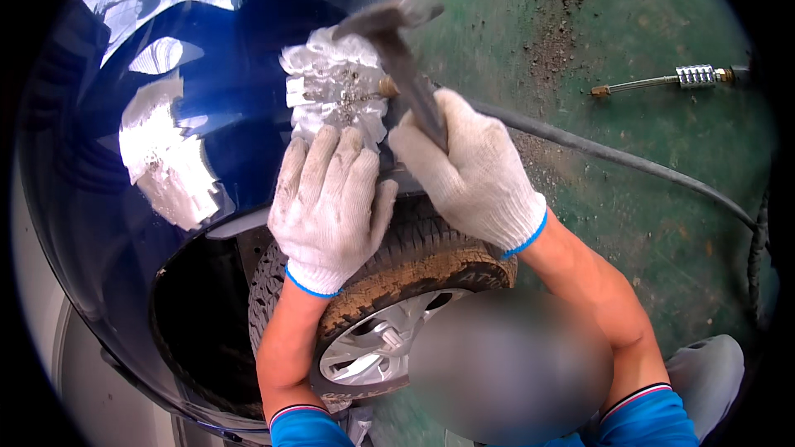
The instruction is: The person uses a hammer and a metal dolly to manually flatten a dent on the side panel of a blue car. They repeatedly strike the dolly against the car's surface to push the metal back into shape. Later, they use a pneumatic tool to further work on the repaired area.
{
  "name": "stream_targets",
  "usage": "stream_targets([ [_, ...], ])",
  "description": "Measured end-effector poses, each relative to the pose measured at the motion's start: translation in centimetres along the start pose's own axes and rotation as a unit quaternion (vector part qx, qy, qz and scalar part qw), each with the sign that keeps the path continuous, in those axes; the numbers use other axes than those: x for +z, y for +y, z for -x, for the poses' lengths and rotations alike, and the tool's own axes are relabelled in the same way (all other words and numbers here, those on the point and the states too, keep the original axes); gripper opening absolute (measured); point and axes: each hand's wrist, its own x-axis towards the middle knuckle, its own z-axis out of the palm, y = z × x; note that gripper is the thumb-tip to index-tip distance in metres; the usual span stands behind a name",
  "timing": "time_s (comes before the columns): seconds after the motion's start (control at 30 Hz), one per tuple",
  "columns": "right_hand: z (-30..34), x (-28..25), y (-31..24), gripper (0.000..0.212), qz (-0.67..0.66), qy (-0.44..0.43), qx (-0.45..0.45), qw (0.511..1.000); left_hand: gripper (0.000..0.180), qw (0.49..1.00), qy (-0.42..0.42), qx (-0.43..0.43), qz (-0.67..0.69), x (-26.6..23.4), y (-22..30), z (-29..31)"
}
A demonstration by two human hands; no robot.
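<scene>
My right hand (472,170), in a white knit glove with a blue cuff, is closed round the handle of a hammer (397,50). The hammer's head, smeared by motion, is over the right edge of a bare-metal patch (319,87) on a dark blue car panel (248,58). My left hand (327,190), gloved the same way, lies with its fingers stretched out at the near edge of that patch. Bits of grit sit on the bare metal. A brass-coloured tip (387,87) touches the patch's right side, partly hidden by the hammer.
Below my hands is a muddy tyre (422,269) with a silver rim (364,348). Another bare patch (166,149) shows on the left. A thick grey cable (613,153) runs right over the green floor, near dirt crumbs (556,25) and a torch-like tool (696,76).
</scene>
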Motion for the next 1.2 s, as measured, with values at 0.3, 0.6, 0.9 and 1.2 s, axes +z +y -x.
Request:
stream_targets([
  [0.3,-1.1,0.2,0.2,0.028,-0.008,-0.019,0.050,0.999,0.038,1.000,-0.005,0.001,0.002,0.0,0.1,0.0],
  [0.6,-1.0,0.1,0.4,0.018,-0.015,-0.035,0.094,0.995,0.038,1.000,0.002,0.002,0.003,0.0,0.1,0.0],
  [0.9,-0.2,0.0,1.4,0.029,0.012,-0.075,0.120,0.990,0.036,1.000,-0.002,0.011,-0.005,-0.3,0.4,-0.4],
  [1.2,-2.1,-5.2,-3.7,0.032,-0.150,0.026,0.010,0.988,0.057,0.993,0.007,-0.062,-0.101,-3.5,-0.3,-1.4],
])
